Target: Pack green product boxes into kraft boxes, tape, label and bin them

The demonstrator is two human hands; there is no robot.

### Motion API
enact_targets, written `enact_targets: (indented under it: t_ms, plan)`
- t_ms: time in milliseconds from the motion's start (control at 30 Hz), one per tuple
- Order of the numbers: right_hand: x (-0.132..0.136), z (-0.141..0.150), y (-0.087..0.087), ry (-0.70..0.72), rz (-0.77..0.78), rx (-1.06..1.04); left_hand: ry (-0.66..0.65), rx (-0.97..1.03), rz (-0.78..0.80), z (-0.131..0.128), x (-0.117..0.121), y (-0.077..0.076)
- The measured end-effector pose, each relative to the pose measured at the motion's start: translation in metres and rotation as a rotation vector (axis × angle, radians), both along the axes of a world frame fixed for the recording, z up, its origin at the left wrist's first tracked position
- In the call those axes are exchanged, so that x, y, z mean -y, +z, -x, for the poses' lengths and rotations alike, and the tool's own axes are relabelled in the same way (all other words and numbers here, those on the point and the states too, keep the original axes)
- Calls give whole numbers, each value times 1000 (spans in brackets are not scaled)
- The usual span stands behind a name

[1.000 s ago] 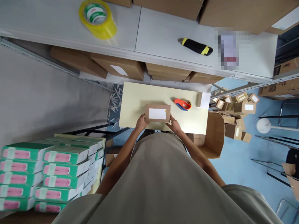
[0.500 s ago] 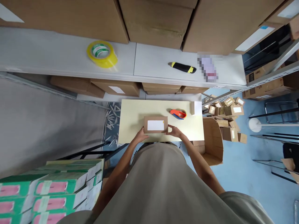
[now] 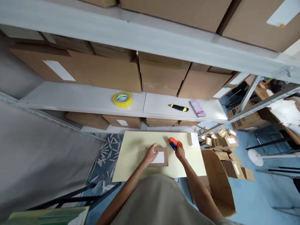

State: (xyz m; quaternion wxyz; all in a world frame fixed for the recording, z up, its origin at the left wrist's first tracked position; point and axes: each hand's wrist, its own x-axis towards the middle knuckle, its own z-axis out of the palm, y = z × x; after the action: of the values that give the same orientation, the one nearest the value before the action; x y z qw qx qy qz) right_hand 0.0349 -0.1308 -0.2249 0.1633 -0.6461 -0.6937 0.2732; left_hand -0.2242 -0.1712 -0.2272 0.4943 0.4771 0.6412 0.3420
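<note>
A small brown cardboard box (image 3: 161, 157) with a white label lies on the pale yellow table (image 3: 133, 156). My left hand (image 3: 151, 153) rests on the box's left part, fingers laid over it. My right hand (image 3: 180, 152) is at the orange and blue tape dispenser (image 3: 173, 143) just right of the box, fingers curled at its near end; whether they grip it is hard to tell. A small white box (image 3: 194, 139) stands at the table's far right corner.
A grey shelf (image 3: 93, 100) beyond the table carries a yellow tape roll (image 3: 122, 99) and a black and yellow utility knife (image 3: 178, 108), with large cardboard cartons behind. An open carton (image 3: 219, 181) stands right of the table, and several small labelled boxes (image 3: 225, 143) lie on the blue floor.
The camera tilted up, showing more shelving. My right hand left the box's right end and moved to the tape dispenser. My left hand shifted from the box's left end onto its top.
</note>
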Motion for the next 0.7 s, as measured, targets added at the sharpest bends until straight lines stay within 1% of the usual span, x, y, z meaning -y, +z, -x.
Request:
enact_targets:
  t_ms: [67,133,167,233,267,333,400,433,500,567,633,700]
  plan:
    - [7,10,14,-32,-21,-21,-18,69,-1,-13,-3,12]
    - [13,24,37,-51,-48,-81,-13,168,-27,-23,-8,29]
    - [14,32,51,-44,-70,-132,6,213,-67,-25,-11,40]
    - [8,52,86,-13,-131,-288,75,274,-194,-25,-22,67]
    - [0,63,105,16,-152,-336,118,283,-263,-21,-30,81]
    - [-25,86,144,103,-184,-358,182,277,-362,-9,-52,110]
    - [-59,109,176,201,-268,-323,210,247,-426,9,-80,135]
    - [-78,120,188,245,-319,-294,215,242,-455,18,-95,144]
    - [-116,141,204,324,-380,-189,191,262,-464,34,-123,155]
    - [-149,159,210,333,-401,-26,157,251,-403,43,-143,156]
    - [-174,174,208,346,-383,99,149,228,-328,43,-150,150]
    - [-191,184,203,373,-369,152,164,225,-276,33,-145,140]
